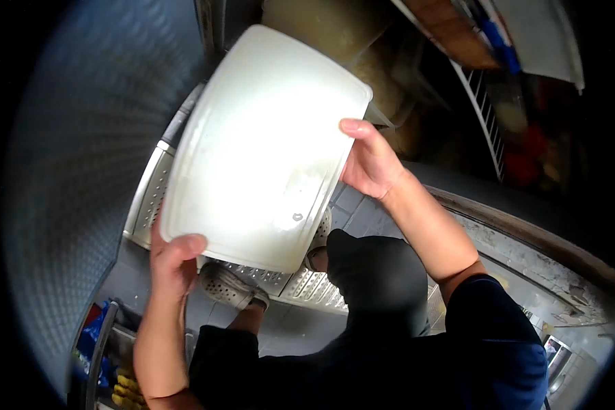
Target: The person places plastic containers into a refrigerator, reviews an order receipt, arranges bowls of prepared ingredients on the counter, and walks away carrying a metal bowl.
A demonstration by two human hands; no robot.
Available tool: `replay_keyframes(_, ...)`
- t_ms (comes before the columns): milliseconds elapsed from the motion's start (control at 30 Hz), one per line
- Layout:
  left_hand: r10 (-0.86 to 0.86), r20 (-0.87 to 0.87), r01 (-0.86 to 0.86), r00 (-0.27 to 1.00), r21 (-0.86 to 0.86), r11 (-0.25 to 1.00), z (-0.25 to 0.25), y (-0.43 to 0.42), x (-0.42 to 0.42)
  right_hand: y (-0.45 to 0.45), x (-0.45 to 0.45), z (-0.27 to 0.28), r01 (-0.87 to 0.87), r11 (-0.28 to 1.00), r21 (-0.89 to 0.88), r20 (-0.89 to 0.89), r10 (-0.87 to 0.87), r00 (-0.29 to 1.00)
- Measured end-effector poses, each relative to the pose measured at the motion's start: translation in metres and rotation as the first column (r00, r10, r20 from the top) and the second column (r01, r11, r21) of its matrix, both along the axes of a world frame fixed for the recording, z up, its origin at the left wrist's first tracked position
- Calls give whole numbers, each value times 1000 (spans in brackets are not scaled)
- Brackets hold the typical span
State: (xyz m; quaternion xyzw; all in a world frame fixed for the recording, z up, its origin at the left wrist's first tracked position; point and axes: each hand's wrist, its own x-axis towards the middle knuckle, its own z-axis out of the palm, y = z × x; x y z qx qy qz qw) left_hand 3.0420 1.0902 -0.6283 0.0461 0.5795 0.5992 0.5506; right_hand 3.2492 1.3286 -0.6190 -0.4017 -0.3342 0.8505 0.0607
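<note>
A big white plastic piece (253, 150) is up in the air in front of the person, held flat side up by both hands. It is like a box shape with round corners, and I cannot tell if there is a box under it. Its long way runs from low left, near the body, to high right. The far short end points up at a dark, full cupboard (342, 20).

The left hand (174, 260) holds the near left corner, thumb on top. The right hand (372, 164) holds the right long side, thumb on top too. The other fingers go underneath, mostly out of sight.

The left side is near a bumpy grey wall (102, 150). On the right, past the right hand, there is some room before a white rack (482, 116). The near end is over one shoe (229, 283) and close to the bent knee (383, 280).

Below are grey floor tiles (287, 328) and a plate with holes (328, 292). Blue (92, 342) and yellow things (126, 391) sit low on the left.
</note>
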Motion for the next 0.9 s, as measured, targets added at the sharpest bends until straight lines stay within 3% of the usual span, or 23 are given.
replay_keyframes(133,37,-30,-34,999,84,996,-15,18,1,7,1,-20,67,990,125,-48,-61,997)
replay_keyframes(267,-78,-74,84,994,73,994,-28,24,-7,5,1,-31,150,971,184,-88,-136,987)
replay_keyframes(533,11,-324,14,946,75,997,-28,48,-9,10,-4,-27,210,937,277,-144,-176,974)
replay_keyframes(567,36,-333,41,942,222,974,-32,51,-10,13,-4,-24,220,932,289,-164,-178,970)
replay_keyframes(667,24,-122,13,992,293,956,-39,52,-20,26,-7,-13,225,919,325,-178,-175,968)
replay_keyframes(700,10,-103,17,995,262,965,-55,48,-24,31,-8,-12,251,901,353,-190,-194,963)
replay_keyframes(800,-112,-306,109,946,-27,994,-91,42,-29,54,-10,-11,314,854,415,-227,-237,945)
replay_keyframes(833,-182,-349,157,919,-100,983,-104,40,-32,65,-15,-7,320,866,385,-240,-240,940)
replay_keyframes(900,-365,-445,254,818,-290,923,-139,35,-43,88,-18,-5,451,863,229,-207,-410,888)
